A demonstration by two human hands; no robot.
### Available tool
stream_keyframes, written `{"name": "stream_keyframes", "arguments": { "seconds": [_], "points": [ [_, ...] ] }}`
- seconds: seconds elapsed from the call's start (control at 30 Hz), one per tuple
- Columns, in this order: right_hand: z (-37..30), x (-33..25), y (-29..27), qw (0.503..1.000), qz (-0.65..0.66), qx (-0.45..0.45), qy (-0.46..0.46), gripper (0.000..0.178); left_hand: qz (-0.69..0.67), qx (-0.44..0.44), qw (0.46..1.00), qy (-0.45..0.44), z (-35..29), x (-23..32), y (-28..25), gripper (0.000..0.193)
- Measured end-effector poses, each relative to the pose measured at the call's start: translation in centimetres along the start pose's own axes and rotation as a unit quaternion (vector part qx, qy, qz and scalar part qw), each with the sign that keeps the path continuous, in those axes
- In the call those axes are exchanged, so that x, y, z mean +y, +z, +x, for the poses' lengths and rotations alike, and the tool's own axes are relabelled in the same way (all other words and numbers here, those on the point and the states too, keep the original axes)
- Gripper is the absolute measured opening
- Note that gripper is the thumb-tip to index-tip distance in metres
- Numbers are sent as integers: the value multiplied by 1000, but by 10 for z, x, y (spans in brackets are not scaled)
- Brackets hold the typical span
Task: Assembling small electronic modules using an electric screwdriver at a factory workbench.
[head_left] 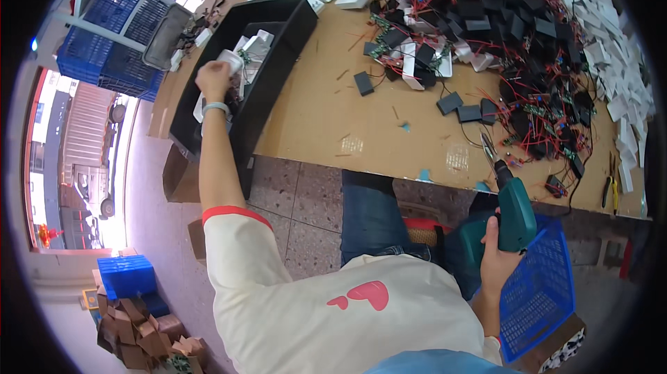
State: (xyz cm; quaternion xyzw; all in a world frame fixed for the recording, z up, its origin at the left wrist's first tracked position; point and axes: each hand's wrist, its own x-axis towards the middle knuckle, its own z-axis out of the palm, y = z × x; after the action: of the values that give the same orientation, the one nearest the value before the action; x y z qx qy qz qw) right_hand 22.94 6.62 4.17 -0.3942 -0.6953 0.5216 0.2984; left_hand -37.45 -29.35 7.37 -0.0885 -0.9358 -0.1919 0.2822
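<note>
"How's that left arm (221, 165)?"

"I see it stretched nearly straight up the frame to the black tray (276, 75) at upper left, the left hand (214, 79) reaching inside. Its fingers meet a white casing (231, 61) in there; grasping or merely touching, I can't tell."

"And the right hand (497, 257)?"

"Lower right, elbow bent, fingers wrapped around a green power driver (519, 215), its nose pointing up the frame at the surface (326, 124)."

"What am I missing?"

"Left fingertips: lost against the white. The driver's handle is partly behind the hand, the shirt (313, 318) runs off the bottom, and I can't separate the tangled wires (542, 124) at upper right."
</note>
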Motion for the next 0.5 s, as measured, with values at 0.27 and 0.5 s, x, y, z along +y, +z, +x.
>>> {"name": "stream_keyframes", "arguments": {
  "seconds": [0.27, 0.5],
  "points": [
    [4, 18, -3, 998, -26, 13, -52, 28, -82, 144, 968, 190, -67, 157, -50, 24],
    [9, -3, 6, 999, 12, 14, -33, 28, -235, -141, 921, 276, -204, 321, 21, 55]
  ]
}}
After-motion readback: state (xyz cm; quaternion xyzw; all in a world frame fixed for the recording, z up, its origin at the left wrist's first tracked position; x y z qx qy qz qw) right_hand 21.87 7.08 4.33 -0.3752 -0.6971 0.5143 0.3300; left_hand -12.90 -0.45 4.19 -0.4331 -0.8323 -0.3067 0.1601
